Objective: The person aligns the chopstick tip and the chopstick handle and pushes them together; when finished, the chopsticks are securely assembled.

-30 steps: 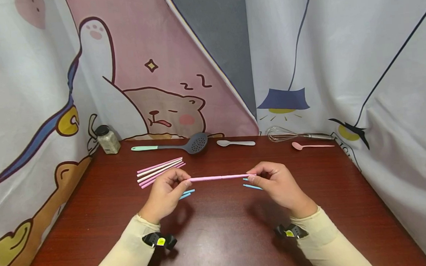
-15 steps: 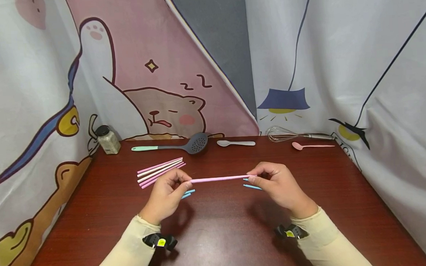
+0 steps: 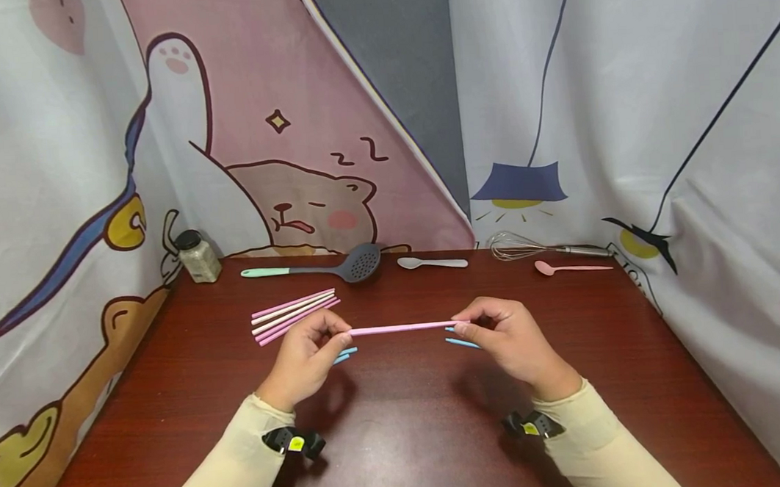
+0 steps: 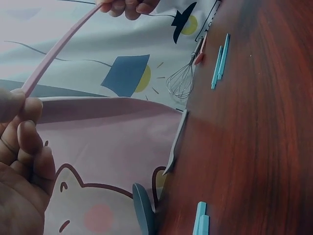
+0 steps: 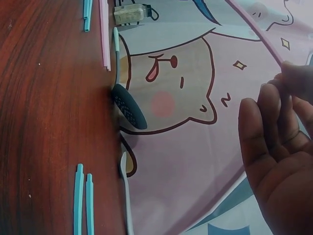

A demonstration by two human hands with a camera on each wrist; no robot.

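Observation:
A thin pink stick, slim like a chopstick, stretches level between both hands above the table in the head view. My left hand pinches one end between thumb and fingertips, and my right hand pinches the other end the same way. The stick looks like one unbroken length in the left wrist view. Beneath the right hand lie two light-blue sticks with narrower tips. More light-blue sticks lie by the left hand, which partly hides them. Several pink and white sticks rest behind that hand.
Along the table's back edge lie a slotted spoon, a small grey spoon, a whisk and a pink spoon. A dark-lidded jar stands at the back left. Printed curtains surround the table.
A seam visible at the pink stick's middle one second ago has closed, so its two parts now meet as one length. The left hand shifted very slightly right; the right hand barely moved.

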